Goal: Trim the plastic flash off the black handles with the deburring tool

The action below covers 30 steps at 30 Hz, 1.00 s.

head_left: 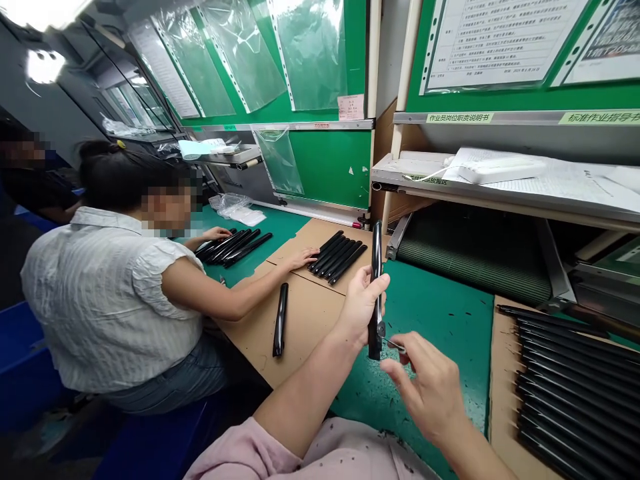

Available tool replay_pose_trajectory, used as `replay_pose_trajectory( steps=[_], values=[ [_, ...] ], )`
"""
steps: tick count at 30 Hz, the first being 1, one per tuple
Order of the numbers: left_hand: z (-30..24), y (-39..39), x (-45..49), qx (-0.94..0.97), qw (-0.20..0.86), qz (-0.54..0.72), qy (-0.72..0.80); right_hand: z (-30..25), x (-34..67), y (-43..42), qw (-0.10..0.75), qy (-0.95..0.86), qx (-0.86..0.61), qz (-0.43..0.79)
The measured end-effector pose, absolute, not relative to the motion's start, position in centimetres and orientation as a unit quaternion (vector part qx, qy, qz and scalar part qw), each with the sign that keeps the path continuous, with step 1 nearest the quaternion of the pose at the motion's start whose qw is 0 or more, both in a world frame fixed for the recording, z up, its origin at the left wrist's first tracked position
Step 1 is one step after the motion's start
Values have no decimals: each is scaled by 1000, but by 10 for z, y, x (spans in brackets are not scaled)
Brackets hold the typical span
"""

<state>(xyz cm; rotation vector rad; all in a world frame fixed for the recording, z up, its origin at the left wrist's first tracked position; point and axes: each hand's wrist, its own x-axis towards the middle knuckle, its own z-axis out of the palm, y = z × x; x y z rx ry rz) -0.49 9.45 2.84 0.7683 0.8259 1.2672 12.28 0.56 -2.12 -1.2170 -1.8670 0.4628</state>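
Note:
My left hand [361,303] grips a long, glossy black plastic part [377,257], held nearly upright above the bench. A small round tab sticks out near its lower end. Close to that end is my right hand [430,383], its fingers curled around a thin metal tool [393,344] whose tip meets the part's edge. The tool's exact kind is mostly hidden by the fingers. A similar single black part [281,320] lies on the cardboard to the left of my left forearm.
A co-worker [115,293] sits at left, hands at two groups of black parts [337,257]. Many more parts [575,380] lie in a row on cardboard at right. Dark shavings dot the green mat [450,307]. A ribbed conveyor belt [470,253] sits behind, under a shelf [500,183] with papers.

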Motion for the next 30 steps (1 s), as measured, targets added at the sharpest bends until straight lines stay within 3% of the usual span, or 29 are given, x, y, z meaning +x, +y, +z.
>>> replay_pose_trajectory(
  steps=[3, 8, 30],
  values=[
    [32, 92, -4, 319, 682, 553, 356, -10, 118, 15, 375, -788, -485, 47],
    [35, 92, -3, 292, 691, 564, 345, -11, 110, 19, 375, -799, -468, -33],
    [35, 97, -7, 201, 687, 613, 335, -12, 109, 27, 429, -791, -432, -60]
  ],
)
